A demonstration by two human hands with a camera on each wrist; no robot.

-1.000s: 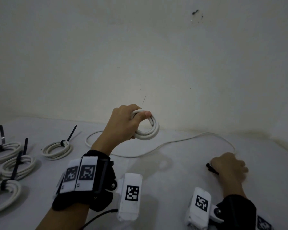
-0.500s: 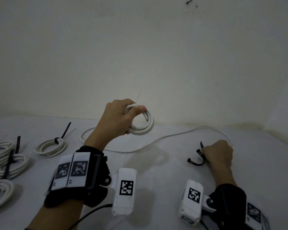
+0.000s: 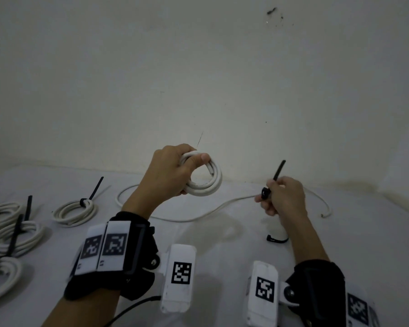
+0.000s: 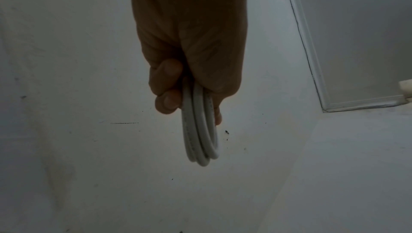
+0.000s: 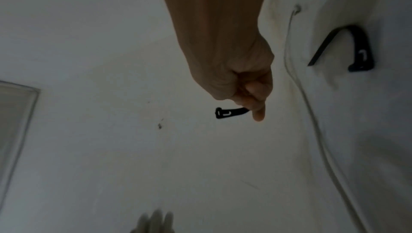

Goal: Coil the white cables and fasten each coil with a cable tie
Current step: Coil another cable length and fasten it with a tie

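Two hands hover above the desk (image 3: 222,232): the left hand (image 3: 170,172) clasps a white coil (image 3: 204,178) upright, while the right hand (image 3: 285,197), just beside, pinches a black cable tie (image 3: 277,173) pointing upward.

My left hand (image 3: 172,171) holds a white coil (image 3: 204,182); my right hand (image 3: 285,197) a black cable tie (image 3: 275,178). Black-and-white square-patterned markers (image 3: 104,245) cover my black wristbands (image 3: 139,251).

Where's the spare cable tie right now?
In the head view the spare cable tie lies curled on the table, right of centre, just below the right hand and near the loose cable.
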